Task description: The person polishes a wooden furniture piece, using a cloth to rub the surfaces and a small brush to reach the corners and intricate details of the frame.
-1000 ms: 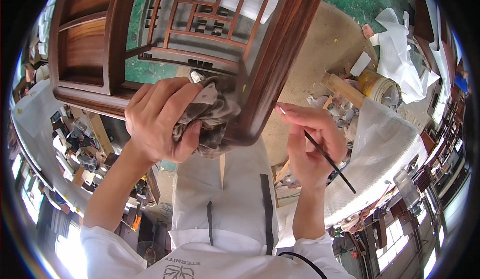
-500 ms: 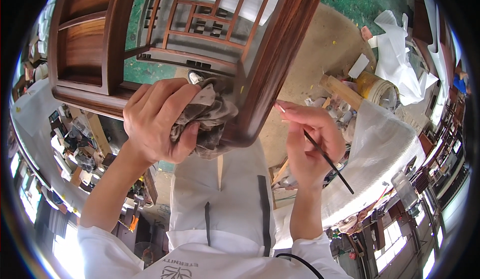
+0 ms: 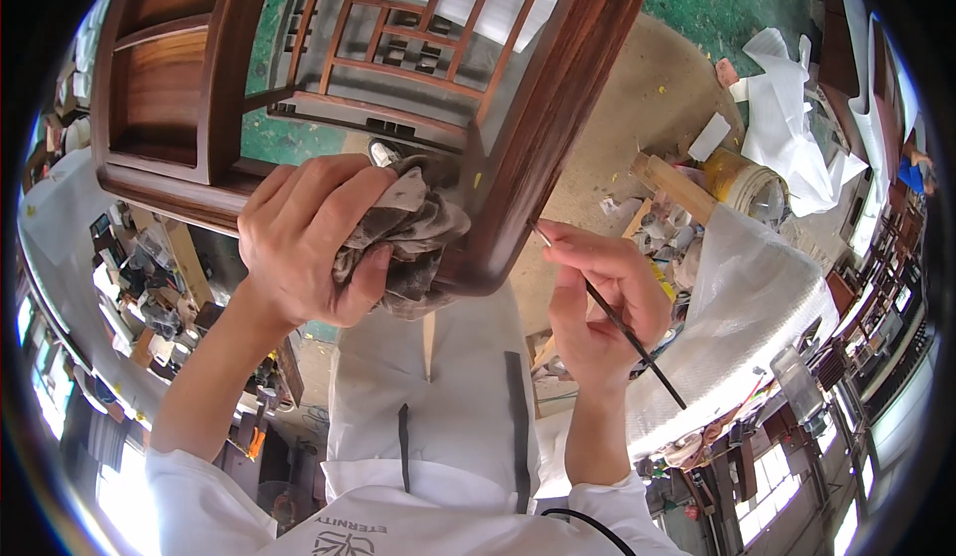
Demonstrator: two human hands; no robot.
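Observation:
Near the rounded corner of a dark brown wooden furniture frame [image 3: 558,118], my left hand [image 3: 299,237] is closed round a crumpled, stained grey rag [image 3: 413,222]. The rag lies against the corner and hides part of it. My right hand [image 3: 612,297] pinches a thin paintbrush [image 3: 637,347] with a dark handle and a short silvery section. Its tip meets the outer side of the right-hand rail, just above the corner. The handle slants down to the right, past my palm. Lattice bars [image 3: 408,33] fill a panel beyond the rag.
Compartments [image 3: 164,88] form the frame's left side. To the right are a yellowish bucket [image 3: 742,183], a wooden plank [image 3: 672,186], white foam sheeting [image 3: 787,118] and bubble wrap [image 3: 747,317]. Clutter [image 3: 164,277] lies at the left. My white trousers [image 3: 428,397] are below the corner.
My right hand has shifted slightly left and down, bringing the paintbrush tip to the rail's side. The rag stays in my left hand at the corner. The whole view has shifted a little.

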